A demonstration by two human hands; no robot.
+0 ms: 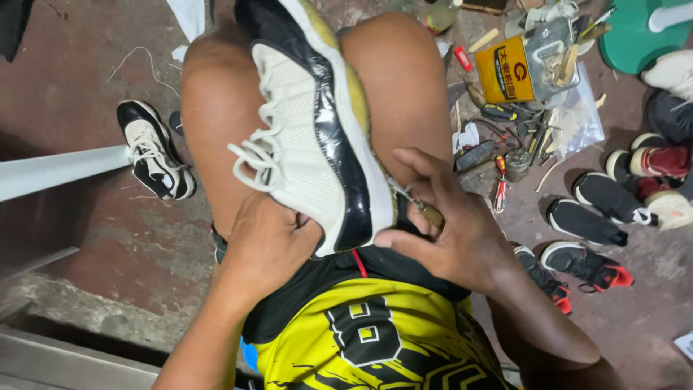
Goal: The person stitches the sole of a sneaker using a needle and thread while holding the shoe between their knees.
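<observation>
1. A white and black high-top sneaker (pixel 317 130) lay wedged between the person's bare knees, toe pointing away, its white laces (pixel 256 155) loose on the left side and its yellowed sole edge turned to the right.
2. The left hand (pixel 267 242) was cupped under the heel end of the sneaker, fingers curled against the white upper, steadying it from below.
3. The right hand (pixel 440 231) was closed around a small awl (pixel 422 208) with a wooden handle; the thumb pressed against the glossy black heel band while the fingers pinched the tool.
4. The metal tip of the awl met the sneaker just where the black band joined the sole; how deep it sat could not be told.
5. A yellow and black jersey (pixel 375 336) covered the person's torso at the bottom of the view.
6. On the reddish concrete floor (pixel 108 238) to the left, a matching black and white sneaker (pixel 153 152) lay on its own, well apart from the knees.
7. To the right, a yellow glue tin (pixel 505 71) stood beside a scatter of hand tools (pixel 516 133), among them red-handled pliers (pixel 499 189).
8. Further right lay several black sneakers with red trim (pixel 588 263) and a red and white shoe (pixel 653 162), near a green stool (pixel 639 32) at the top corner.
</observation>
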